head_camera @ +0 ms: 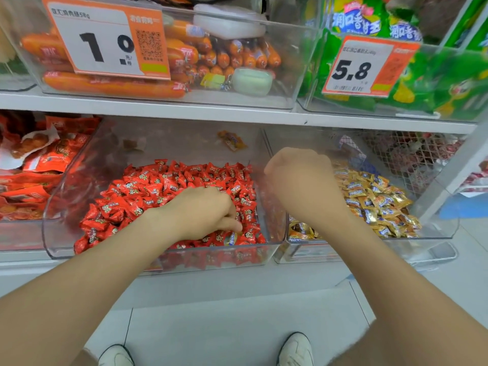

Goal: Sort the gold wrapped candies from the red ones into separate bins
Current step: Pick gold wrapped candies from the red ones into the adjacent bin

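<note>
Bin front near left hand, right hand by divider; both curled, hold unclear

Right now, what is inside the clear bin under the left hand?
Red candies, with one gold candy at the fingertips of the left hand. That hand covers whatever lies beneath it.

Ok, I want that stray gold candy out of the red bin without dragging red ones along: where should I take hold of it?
Pinch the exposed middle of the gold candy from straight above. It lies half buried among the red candies near the bin's front wall, so only its top shows. The fingers of the left hand are right beside it.
</note>
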A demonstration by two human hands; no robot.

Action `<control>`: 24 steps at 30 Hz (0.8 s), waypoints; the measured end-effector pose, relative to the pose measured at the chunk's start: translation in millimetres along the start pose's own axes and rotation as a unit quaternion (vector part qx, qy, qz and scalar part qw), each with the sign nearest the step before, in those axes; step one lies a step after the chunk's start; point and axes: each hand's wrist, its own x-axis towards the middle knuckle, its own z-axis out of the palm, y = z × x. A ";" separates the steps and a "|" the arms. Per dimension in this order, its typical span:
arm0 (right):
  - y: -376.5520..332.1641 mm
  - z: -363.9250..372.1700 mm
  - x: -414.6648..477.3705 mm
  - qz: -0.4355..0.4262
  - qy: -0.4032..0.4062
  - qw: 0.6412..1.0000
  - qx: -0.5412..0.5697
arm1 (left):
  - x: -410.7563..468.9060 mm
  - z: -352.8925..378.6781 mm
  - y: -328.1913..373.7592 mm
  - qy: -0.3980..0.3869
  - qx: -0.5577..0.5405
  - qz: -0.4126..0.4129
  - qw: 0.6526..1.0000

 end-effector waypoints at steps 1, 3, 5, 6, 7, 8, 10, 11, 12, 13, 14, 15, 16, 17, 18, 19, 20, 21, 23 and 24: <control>1.2 -1.7 -0.5 -0.001 -0.003 1.000 0.002 | 0.0 -0.8 0.4 0.005 -0.011 0.000 1.000; 2.2 -4.4 -1.8 -0.003 -0.012 1.000 0.005 | 0.6 -2.4 0.7 0.022 -0.027 0.002 0.999; 2.0 -5.8 -3.4 -0.005 -0.021 1.000 -0.001 | 1.3 -2.9 2.4 0.009 -0.036 0.003 0.999; 1.7 -6.2 -3.7 -0.006 -0.023 1.000 -0.006 | 1.9 -1.7 3.4 -0.013 -0.030 0.005 0.999; 1.9 -5.8 -3.8 -0.007 -0.025 1.000 -0.009 | 2.8 0.9 4.4 -0.040 -0.015 0.009 0.999; 1.9 -5.4 -3.7 -0.009 -0.028 1.000 -0.011 | 3.8 3.0 6.0 -0.060 0.003 0.014 0.998; 2.2 -3.6 -3.2 -0.014 -0.034 0.999 -0.009 | 7.2 6.4 8.8 -0.064 0.034 0.021 0.997; 2.5 -2.7 -2.9 -0.019 -0.035 0.999 -0.008 | 8.2 6.7 11.2 -0.062 0.041 0.023 0.997; 2.9 -2.2 -2.8 -0.023 -0.034 0.999 -0.008 | 9.0 7.0 13.1 -0.063 0.044 0.024 0.997; 3.2 -2.1 -2.6 -0.027 -0.032 0.999 -0.008 | 9.3 6.7 14.7 -0.063 0.044 0.025 0.997; 3.3 -1.9 -2.2 -0.028 -0.030 0.999 -0.007 | 9.2 7.1 14.8 -0.059 0.044 0.023 0.997; 3.7 -2.1 -1.9 -0.028 -0.028 0.999 -0.007 | 8.8 7.4 14.6 -0.052 0.035 0.019 0.998; 3.9 -2.3 -1.6 -0.026 -0.028 0.999 -0.007 | 8.0 7.3 13.3 -0.044 0.020 0.014 0.999; 4.1 -2.5 -1.5 -0.024 -0.029 0.999 -0.009 | 7.5 6.6 11.7 -0.038 -0.001 0.011 0.999; 3.9 -2.5 -1.5 -0.022 -0.030 0.999 -0.010 | 7.0 5.6 10.4 -0.028 -0.024 0.010 0.999; 3.7 -2.4 -1.7 -0.020 -0.031 0.999 -0.011 | 6.3 3.6 10.0 -0.012 -0.048 0.008 0.999; 3.5 -2.4 -1.7 -0.019 -0.034 0.999 -0.012 | 6.0 1.0 11.3 0.007 -0.078 0.011 0.997; 3.4 -2.3 -1.6 -0.017 -0.036 0.999 -0.013 | 5.7 -1.6 13.6 0.025 -0.120 0.015 0.992; 2.9 -2.5 -1.0 -0.016 -0.036 0.999 -0.015 | 5.3 -6.0 18.9 0.020 -0.230 0.036 0.972; 2.3 -2.5 -0.9 -0.016 -0.035 0.999 -0.015 | 5.5 -6.3 21.4 -0.007 -0.270 0.050 0.962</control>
